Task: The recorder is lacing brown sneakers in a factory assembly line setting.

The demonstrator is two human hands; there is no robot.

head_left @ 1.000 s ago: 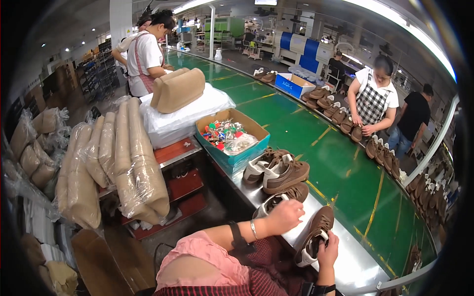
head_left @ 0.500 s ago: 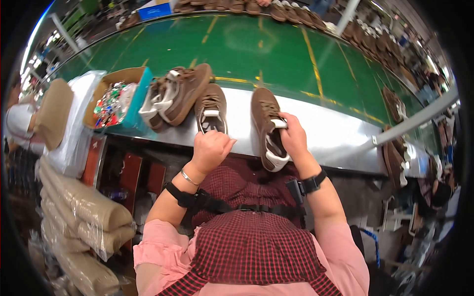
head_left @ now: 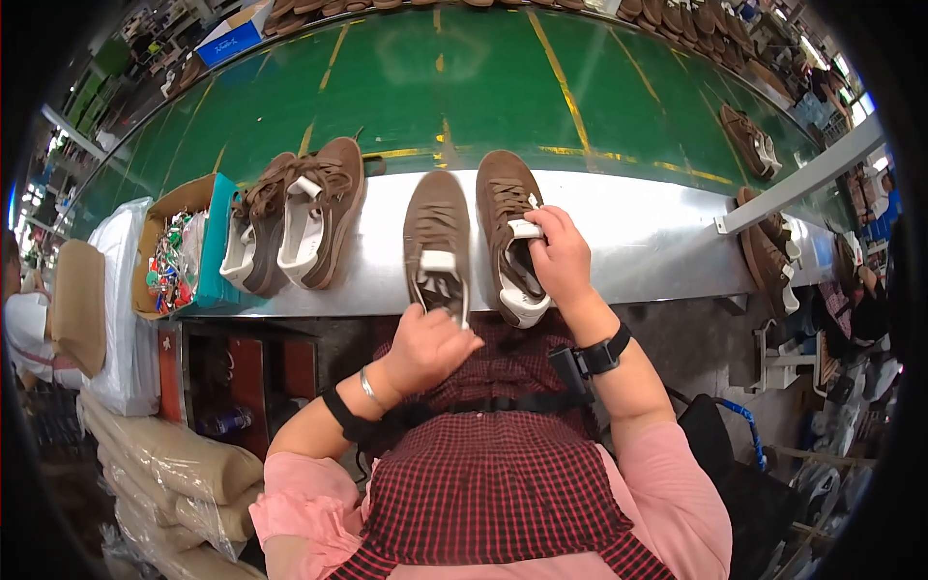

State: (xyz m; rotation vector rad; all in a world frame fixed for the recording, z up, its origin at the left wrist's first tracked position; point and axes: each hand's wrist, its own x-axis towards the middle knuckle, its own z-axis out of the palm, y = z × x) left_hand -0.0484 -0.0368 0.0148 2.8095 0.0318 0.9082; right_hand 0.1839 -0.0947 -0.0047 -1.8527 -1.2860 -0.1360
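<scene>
Two brown lace-up sneakers with white tongue tabs and heels rest side by side on the metal bench edge, toes away from me. My left hand (head_left: 432, 350) has its fingers curled over the heel of the left sneaker (head_left: 433, 215). On the right sneaker (head_left: 507, 186), my right hand (head_left: 564, 256) grips the collar beside the tongue tab, thumb and fingers closed. Further left, another pair of brown sneakers (head_left: 333, 208) stands close together with loose laces. Beside that pair is a teal-sided box (head_left: 215, 242) of small coloured, shiny wrapped pieces.
Beyond the metal bench top (head_left: 638, 227) runs a green conveyor belt (head_left: 483, 87) with yellow lines. A slanted metal post (head_left: 802, 184) rises at right, near more sneakers (head_left: 768, 256). Plastic-wrapped beige rolls (head_left: 184, 464) lie at lower left. A blue box (head_left: 230, 41) stands at the far left.
The left sneaker has moved right, away from the other pair, and now stands close beside the right sneaker. My left hand moved with it; my right hand stays on its sneaker. The view has shifted.
</scene>
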